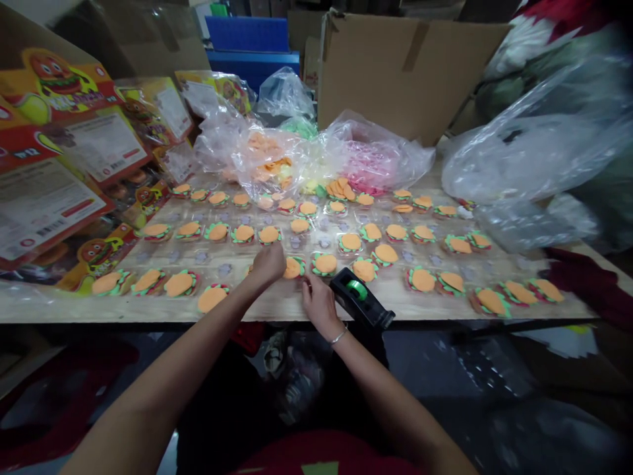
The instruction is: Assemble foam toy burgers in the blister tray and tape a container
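Rows of small toy burgers with orange tops and green frills lie on the wooden table [163, 314], many in clear plastic trays. My left hand [270, 264] is closed beside one burger [293, 267]; whatever its fingers hold is hidden. Just right of that burger, my right hand [319, 300] has its fingers drawn together near the front row, below another burger [324, 264]. What is between its fingertips is too small to make out. A black tape dispenser [363, 300] with green tape stands right of my right hand.
Printed burger boxes [74, 152] are stacked at the left. Clear bags with orange and pink pieces [368, 161] lie behind the rows, before a large cardboard box [405, 72]. More plastic bags [529, 158] are at the right, near a person's dark red sleeve [588, 284].
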{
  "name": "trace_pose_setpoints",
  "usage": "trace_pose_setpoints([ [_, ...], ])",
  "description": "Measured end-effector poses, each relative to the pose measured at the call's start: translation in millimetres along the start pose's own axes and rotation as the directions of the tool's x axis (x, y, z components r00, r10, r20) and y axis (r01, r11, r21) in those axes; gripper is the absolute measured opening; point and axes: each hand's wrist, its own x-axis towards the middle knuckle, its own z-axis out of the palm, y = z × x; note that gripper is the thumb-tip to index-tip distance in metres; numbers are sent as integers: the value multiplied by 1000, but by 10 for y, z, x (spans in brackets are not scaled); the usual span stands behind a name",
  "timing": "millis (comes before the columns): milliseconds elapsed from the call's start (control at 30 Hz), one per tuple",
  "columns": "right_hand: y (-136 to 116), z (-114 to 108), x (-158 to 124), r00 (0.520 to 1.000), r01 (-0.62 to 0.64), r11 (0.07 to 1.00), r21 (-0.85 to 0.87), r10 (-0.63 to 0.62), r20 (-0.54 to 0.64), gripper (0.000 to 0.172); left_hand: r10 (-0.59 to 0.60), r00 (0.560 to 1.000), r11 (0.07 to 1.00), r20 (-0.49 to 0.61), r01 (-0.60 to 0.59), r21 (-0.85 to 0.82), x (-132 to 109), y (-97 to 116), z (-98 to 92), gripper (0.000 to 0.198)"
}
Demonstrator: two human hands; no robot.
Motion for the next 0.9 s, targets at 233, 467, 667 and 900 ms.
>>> trace_pose_setpoints([
  [233,80,81,-10,989,-120,920,373,145,-40,29,-86,996,906,-4,76,-415,85,-58,51,11],
  [467,-240,-263,-146,997,-18,966,259,38,-73,32,-181,982,662,-58,78,-745,-542,-62,51,20],
  [667,-496,-637,-618,983,116,975,188,-139,120,39,-242,879,116,411,447,-887,-1496,-29,12,38],
  [900,-428,-748,-1158,899,147,983,111,-179,399,40,-43,744,-87,667,662,-744,-2188,-229,63,30],
])
